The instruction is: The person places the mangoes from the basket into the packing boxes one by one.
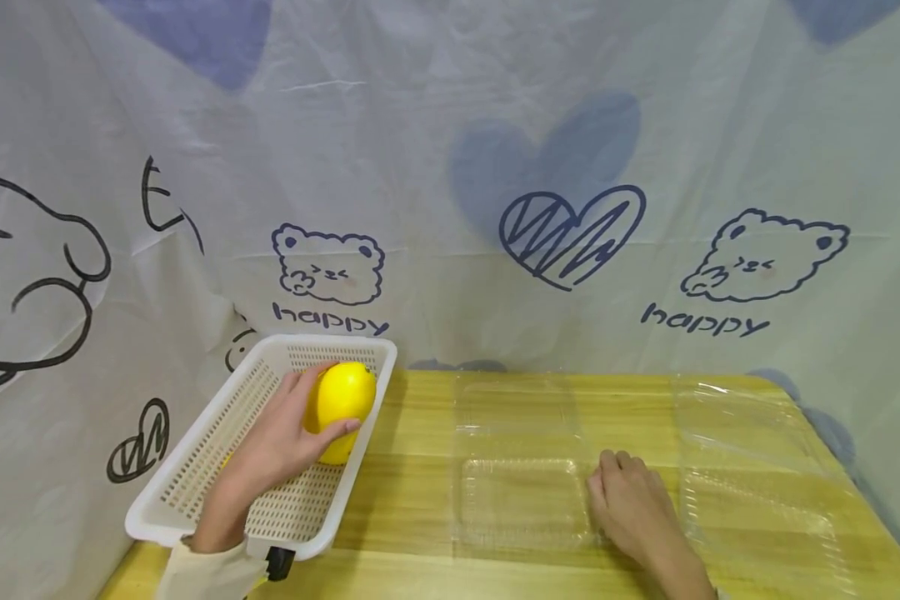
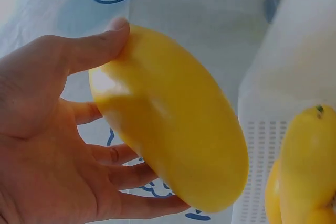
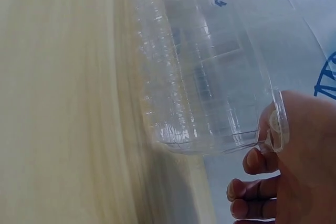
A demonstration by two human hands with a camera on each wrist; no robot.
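My left hand [image 1: 273, 437] grips a smooth yellow mango [image 1: 347, 392], with the thumb on one side and the fingers on the other. It is above the right part of a white perforated basket [image 1: 144, 518]. More yellow mangoes [image 2: 310, 156] lie in the basket, seen at the right of the left wrist view and mostly hidden by the hand in the head view. My right hand [image 1: 637, 510] pinches the rim of a clear plastic container [image 3: 210, 93] by its corner. Its lid stands open toward the back in the head view.
A second clear plastic container [image 1: 757, 508] stands right of my right hand on the wood-grain table [image 1: 405, 492]. Behind the table hangs a pale cloth [image 1: 435, 317] with hearts and bear drawings. The cloth also closes off the left side, close to the basket.
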